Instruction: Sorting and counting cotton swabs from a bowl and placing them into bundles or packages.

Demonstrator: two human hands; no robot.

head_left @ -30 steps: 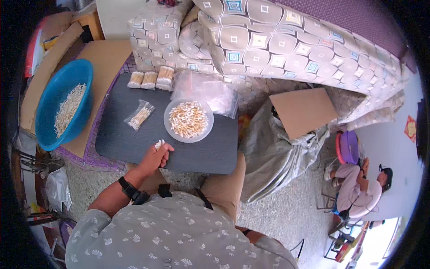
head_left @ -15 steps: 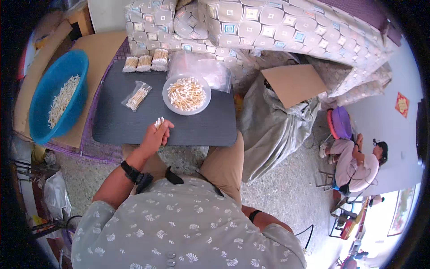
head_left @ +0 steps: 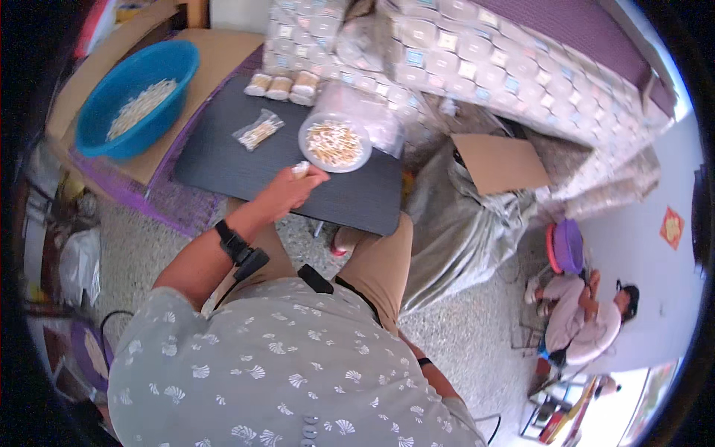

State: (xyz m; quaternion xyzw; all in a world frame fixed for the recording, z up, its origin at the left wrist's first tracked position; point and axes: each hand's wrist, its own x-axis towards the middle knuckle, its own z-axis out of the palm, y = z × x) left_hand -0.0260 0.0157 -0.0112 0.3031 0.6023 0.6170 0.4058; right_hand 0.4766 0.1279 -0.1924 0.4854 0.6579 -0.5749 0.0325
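Observation:
My left hand (head_left: 289,194) is closed around a small bunch of cotton swabs (head_left: 301,170), their white tips showing above the fist. It is over the dark table (head_left: 223,167), just in front of a translucent bowl (head_left: 360,162) heaped with loose cotton swabs (head_left: 334,143). A clear bag of swabs (head_left: 259,132) lies on the table left of the bowl. Behind it sit several packed swab bundles (head_left: 279,88). Clear plastic bags (head_left: 372,115) lie behind the bowl. Only my right forearm with a dark wristband shows, low beside my body; the right hand is hidden.
On cardboard at the left stands a blue basin (head_left: 93,138) holding white sticks (head_left: 141,109). A grey sack (head_left: 454,238) topped by a cardboard piece (head_left: 500,164) stands right of the table. A patterned sofa (head_left: 506,82) is behind. Another person (head_left: 585,320) sits far right near a purple basin (head_left: 568,246).
My left hand, still gripping the swabs, has moved right and closer to the bowl. The whole view has tilted and shifted. My right arm stays low at my side.

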